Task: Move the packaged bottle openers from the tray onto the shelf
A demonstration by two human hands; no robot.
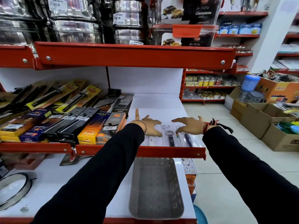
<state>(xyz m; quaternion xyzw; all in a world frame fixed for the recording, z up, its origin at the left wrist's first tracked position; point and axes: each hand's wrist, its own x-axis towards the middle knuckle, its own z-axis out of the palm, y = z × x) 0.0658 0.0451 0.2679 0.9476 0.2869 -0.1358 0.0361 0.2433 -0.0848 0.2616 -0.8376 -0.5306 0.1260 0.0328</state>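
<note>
Packaged bottle openers [171, 137] lie flat in a row on the white shelf [161, 107], near its red front lip. Each clear pack shows a metal ring head and a dark handle. My left hand [149, 125] rests with fingers spread on the left packs. My right hand [189, 125] hovers or presses with fingers spread over the right packs. Neither hand grips anything. On the lower shelf, directly beneath, sits the grey tray [156, 188], and nothing shows inside it.
Boxed lighters [111, 126] and graters [119, 102] fill the shelf's left part. Steel tins and containers [187, 21] stand on the shelf above. Cardboard boxes [265, 120] crowd the floor at right. A sieve [13, 189] lies lower left.
</note>
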